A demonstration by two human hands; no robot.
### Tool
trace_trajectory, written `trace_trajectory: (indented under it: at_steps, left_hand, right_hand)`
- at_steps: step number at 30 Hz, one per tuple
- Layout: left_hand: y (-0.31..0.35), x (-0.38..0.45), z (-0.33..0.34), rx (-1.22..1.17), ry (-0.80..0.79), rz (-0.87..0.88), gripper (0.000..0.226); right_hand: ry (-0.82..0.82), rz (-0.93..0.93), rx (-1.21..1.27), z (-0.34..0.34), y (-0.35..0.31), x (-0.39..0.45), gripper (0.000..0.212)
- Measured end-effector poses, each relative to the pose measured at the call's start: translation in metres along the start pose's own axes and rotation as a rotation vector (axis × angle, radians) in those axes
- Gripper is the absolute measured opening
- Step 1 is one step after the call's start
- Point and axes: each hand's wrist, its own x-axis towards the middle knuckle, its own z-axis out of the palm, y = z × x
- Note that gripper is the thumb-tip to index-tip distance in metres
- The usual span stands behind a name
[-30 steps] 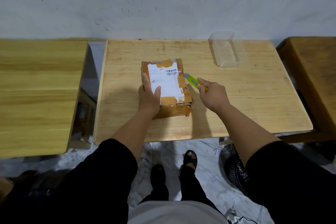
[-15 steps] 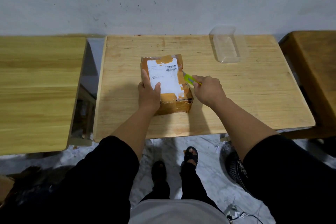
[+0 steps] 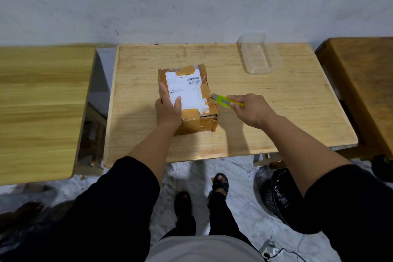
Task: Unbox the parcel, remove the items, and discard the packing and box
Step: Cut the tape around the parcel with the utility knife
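Observation:
A small cardboard parcel [image 3: 192, 91], wrapped in brown tape with a white shipping label on top, lies on the middle wooden table [image 3: 276, 117]. My left hand [image 3: 168, 108] presses down on its near left part, fingers spread over the label. My right hand [image 3: 253, 109] grips a yellow-green box cutter [image 3: 223, 101], whose blade tip touches the parcel's right side edge. A dark slit runs along the parcel's near top edge.
A clear plastic container [image 3: 256, 55] stands at the table's back right. Other wooden tables flank it, one on the left [image 3: 40, 108] and one on the right [image 3: 365, 83]. A black fan-like object [image 3: 276, 193] sits on the floor under the right.
My right hand has pulled back to the right along the parcel's side, showing more of the cutter. The left hand stays pressed on the parcel.

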Motion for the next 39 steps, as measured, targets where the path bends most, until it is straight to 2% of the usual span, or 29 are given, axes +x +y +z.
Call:
trace_trajectory:
  at_steps: [5, 9, 12, 18, 26, 36, 39]
  left_hand:
    - [-0.005, 0.002, -0.011, 0.014, -0.068, 0.069, 0.062]
    - [-0.008, -0.008, -0.019, 0.002, -0.088, 0.14, 0.058]
    - [-0.008, -0.014, -0.022, -0.004, -0.091, 0.172, 0.058]
    - [-0.009, -0.013, -0.023, 0.019, -0.102, 0.153, 0.058]
    - [-0.006, -0.016, -0.023, 0.041, -0.097, 0.157, 0.057]
    - [-0.003, -0.018, -0.024, 0.055, -0.084, 0.136, 0.057]
    - [-0.003, -0.018, -0.022, 0.06, -0.077, 0.141, 0.057]
  right_hand:
    - [0.097, -0.098, -0.123, -0.018, 0.014, -0.005, 0.035]
    - [-0.062, -0.299, -0.254, -0.005, 0.005, -0.009, 0.037]
    - [-0.072, -0.408, -0.3, 0.01, -0.003, -0.005, 0.037]
    - [-0.098, -0.482, -0.313, 0.02, -0.012, -0.001, 0.037]
    - [-0.096, -0.596, -0.466, 0.021, -0.017, 0.005, 0.038]
    - [-0.157, -0.476, -0.589, -0.004, 0.015, 0.011, 0.039]
    - [-0.198, -0.395, -0.472, -0.017, 0.025, 0.015, 0.036]
